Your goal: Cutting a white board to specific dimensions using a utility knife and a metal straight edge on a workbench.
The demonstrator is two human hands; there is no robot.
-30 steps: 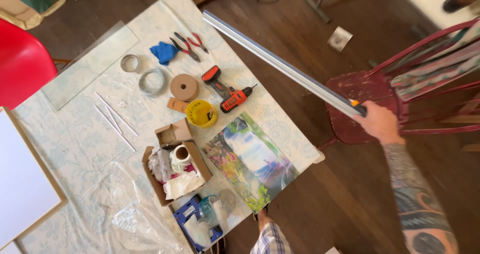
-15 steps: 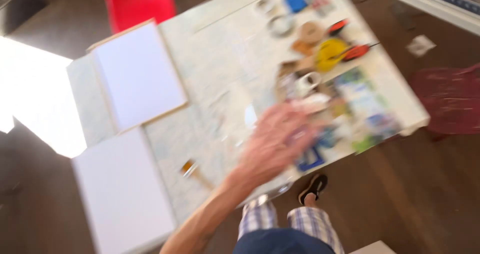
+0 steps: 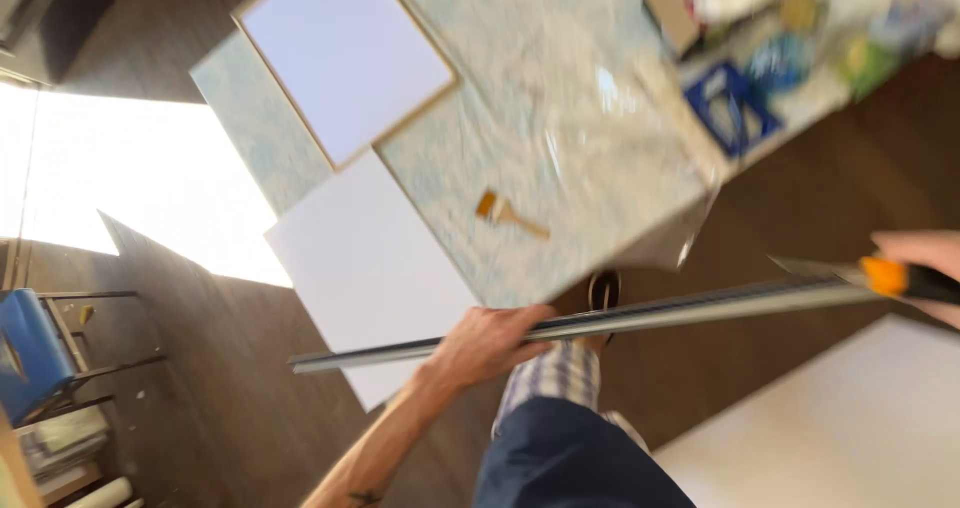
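Note:
A long grey metal bar (image 3: 660, 313) runs almost level across the lower view, in front of my legs. My left hand (image 3: 490, 340) is closed around it left of its middle. My right hand (image 3: 925, 263) shows only partly at the right edge. It grips an orange and black handled tool (image 3: 895, 280) at the bar's right end, and a thin blade-like tip points left from the tool. The view is blurred.
A table under a pale patterned cloth (image 3: 560, 138) carries a framed white panel (image 3: 345, 63), a small paintbrush (image 3: 508, 214), a blue object (image 3: 735, 108) and a cardboard box. A white board (image 3: 370, 268) overhangs the table's near edge. Another white sheet (image 3: 840, 428) lies on the dark floor. A blue chair (image 3: 30, 353) stands left.
The view has swung left along the table. My left hand, empty and reaching half a second ago, now grips the metal bar. The bar has come down in front of my body.

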